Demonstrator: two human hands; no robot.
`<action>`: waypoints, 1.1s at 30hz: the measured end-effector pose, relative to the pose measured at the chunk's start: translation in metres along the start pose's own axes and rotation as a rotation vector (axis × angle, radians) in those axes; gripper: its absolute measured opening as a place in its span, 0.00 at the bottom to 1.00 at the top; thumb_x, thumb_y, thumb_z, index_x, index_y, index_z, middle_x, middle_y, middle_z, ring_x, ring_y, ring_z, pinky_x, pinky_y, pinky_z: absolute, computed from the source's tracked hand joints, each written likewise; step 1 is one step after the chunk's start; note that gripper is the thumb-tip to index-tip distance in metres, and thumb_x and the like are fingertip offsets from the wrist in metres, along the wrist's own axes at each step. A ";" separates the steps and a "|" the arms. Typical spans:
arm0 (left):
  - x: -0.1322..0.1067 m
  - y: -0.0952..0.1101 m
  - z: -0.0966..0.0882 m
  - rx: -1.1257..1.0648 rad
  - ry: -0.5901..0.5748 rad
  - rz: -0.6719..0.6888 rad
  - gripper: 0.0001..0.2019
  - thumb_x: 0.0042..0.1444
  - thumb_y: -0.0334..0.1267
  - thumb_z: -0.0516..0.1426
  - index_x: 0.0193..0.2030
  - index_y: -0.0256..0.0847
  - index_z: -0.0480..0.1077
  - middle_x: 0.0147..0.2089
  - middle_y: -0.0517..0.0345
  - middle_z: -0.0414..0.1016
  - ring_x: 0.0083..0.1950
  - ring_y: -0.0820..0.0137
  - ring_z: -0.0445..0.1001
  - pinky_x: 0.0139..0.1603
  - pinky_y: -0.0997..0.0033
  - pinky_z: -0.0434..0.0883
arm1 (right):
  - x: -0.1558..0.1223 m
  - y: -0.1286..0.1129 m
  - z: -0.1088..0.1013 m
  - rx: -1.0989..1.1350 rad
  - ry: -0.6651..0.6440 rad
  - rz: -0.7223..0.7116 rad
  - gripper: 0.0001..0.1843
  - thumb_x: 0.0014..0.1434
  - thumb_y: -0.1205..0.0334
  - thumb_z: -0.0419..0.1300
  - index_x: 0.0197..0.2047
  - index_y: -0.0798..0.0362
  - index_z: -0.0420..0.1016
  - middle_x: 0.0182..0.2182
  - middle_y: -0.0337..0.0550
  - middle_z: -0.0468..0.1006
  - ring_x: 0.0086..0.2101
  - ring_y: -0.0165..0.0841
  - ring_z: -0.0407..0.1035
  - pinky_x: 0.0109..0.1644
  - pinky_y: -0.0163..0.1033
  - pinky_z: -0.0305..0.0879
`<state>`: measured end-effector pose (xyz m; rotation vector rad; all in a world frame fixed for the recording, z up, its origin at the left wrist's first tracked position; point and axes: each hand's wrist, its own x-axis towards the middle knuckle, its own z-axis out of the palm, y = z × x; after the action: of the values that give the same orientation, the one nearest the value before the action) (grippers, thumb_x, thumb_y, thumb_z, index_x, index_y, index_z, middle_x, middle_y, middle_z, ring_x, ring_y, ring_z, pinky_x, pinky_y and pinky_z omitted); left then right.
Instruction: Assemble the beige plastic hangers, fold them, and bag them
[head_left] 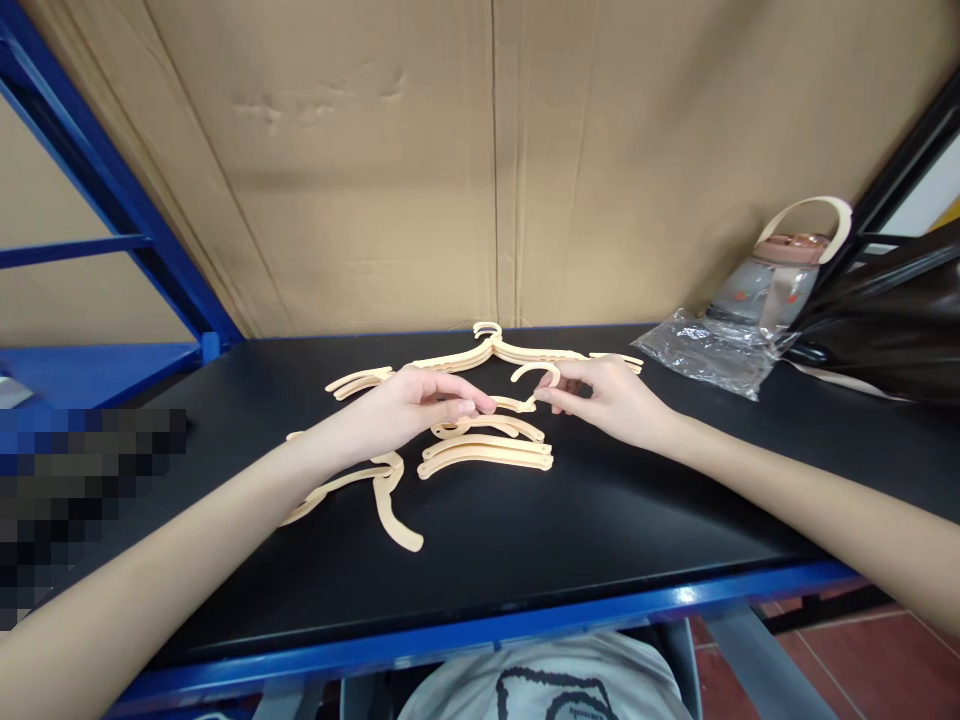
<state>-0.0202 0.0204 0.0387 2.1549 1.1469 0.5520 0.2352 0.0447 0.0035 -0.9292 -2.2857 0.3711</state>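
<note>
Over the middle of the black table, my right hand (611, 397) pinches a cream plastic hanger hook (537, 372) near its base. A slim hanger arm (514, 404) runs from that base to my left hand (431, 396), whose thumb and forefinger are closed on its other end. Whether the arm and hook are joined is not clear. Just below lie loose curved hanger arms (486, 455), with another hook piece (450, 430) partly under my left hand. Behind the hands rest stacked hangers (493, 347) with spread arms. A folding hanger (388, 485) lies partly hidden beneath my left forearm.
At the back right stands a clear water bottle (772, 280) with a pink lid and cream handle. Crumpled clear plastic bags (705, 350) lie before it, beside a black bag (892, 330). Cardboard (360, 170) walls the back; a blue frame (112, 170) rises at left.
</note>
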 end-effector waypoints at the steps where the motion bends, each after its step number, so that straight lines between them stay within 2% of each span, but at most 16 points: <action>1: 0.000 0.000 0.000 0.000 0.001 -0.004 0.11 0.59 0.41 0.55 0.41 0.42 0.77 0.43 0.59 0.81 0.44 0.68 0.77 0.45 0.71 0.72 | 0.000 0.000 0.000 0.000 0.000 -0.001 0.11 0.63 0.55 0.57 0.34 0.52 0.76 0.24 0.36 0.77 0.25 0.29 0.70 0.33 0.34 0.62; 9: 0.002 -0.010 0.001 -0.034 0.037 -0.009 0.17 0.61 0.45 0.49 0.41 0.40 0.76 0.41 0.56 0.80 0.41 0.68 0.75 0.41 0.69 0.72 | 0.000 0.001 0.000 -0.006 -0.006 -0.004 0.10 0.63 0.56 0.58 0.34 0.52 0.76 0.24 0.35 0.78 0.25 0.28 0.70 0.33 0.33 0.61; 13: 0.002 -0.017 -0.010 0.281 0.163 -0.059 0.16 0.58 0.41 0.47 0.34 0.41 0.75 0.35 0.58 0.79 0.34 0.68 0.73 0.35 0.69 0.69 | 0.000 0.002 0.000 -0.013 -0.010 0.001 0.11 0.63 0.56 0.58 0.33 0.52 0.75 0.25 0.36 0.78 0.26 0.28 0.70 0.32 0.33 0.61; 16: 0.000 -0.018 -0.020 0.481 0.233 -0.099 0.15 0.56 0.39 0.47 0.32 0.42 0.74 0.35 0.61 0.80 0.32 0.68 0.72 0.34 0.70 0.66 | 0.000 0.003 0.000 -0.015 -0.014 -0.003 0.12 0.63 0.54 0.57 0.33 0.52 0.75 0.25 0.36 0.78 0.26 0.29 0.70 0.32 0.34 0.61; 20: -0.003 -0.015 -0.024 0.559 0.260 -0.111 0.14 0.55 0.38 0.47 0.31 0.43 0.74 0.33 0.64 0.79 0.30 0.69 0.71 0.32 0.71 0.63 | 0.000 0.004 0.000 -0.017 -0.014 0.001 0.12 0.63 0.55 0.57 0.34 0.52 0.76 0.25 0.36 0.78 0.26 0.29 0.70 0.33 0.34 0.61; 24: -0.002 -0.014 -0.022 0.612 0.223 -0.122 0.14 0.54 0.37 0.46 0.29 0.44 0.73 0.29 0.64 0.77 0.28 0.69 0.69 0.30 0.71 0.61 | 0.000 0.003 0.000 -0.010 -0.016 0.008 0.11 0.63 0.56 0.58 0.33 0.52 0.75 0.25 0.36 0.78 0.26 0.29 0.70 0.32 0.33 0.61; 29: -0.001 -0.019 -0.021 0.603 0.203 -0.086 0.17 0.55 0.35 0.44 0.29 0.45 0.74 0.36 0.64 0.80 0.37 0.67 0.74 0.38 0.70 0.65 | 0.001 0.003 0.000 -0.012 -0.023 0.013 0.11 0.63 0.56 0.58 0.33 0.52 0.75 0.25 0.36 0.78 0.26 0.28 0.70 0.33 0.33 0.61; 33: -0.002 -0.019 -0.020 0.706 0.216 -0.099 0.16 0.59 0.43 0.47 0.41 0.47 0.75 0.41 0.60 0.80 0.38 0.64 0.74 0.34 0.70 0.64 | 0.000 0.003 -0.001 -0.008 -0.024 0.017 0.11 0.63 0.56 0.58 0.32 0.52 0.75 0.25 0.36 0.78 0.26 0.29 0.70 0.33 0.34 0.61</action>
<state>-0.0446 0.0336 0.0395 2.6397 1.7562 0.3704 0.2368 0.0467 0.0031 -0.9540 -2.3039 0.3826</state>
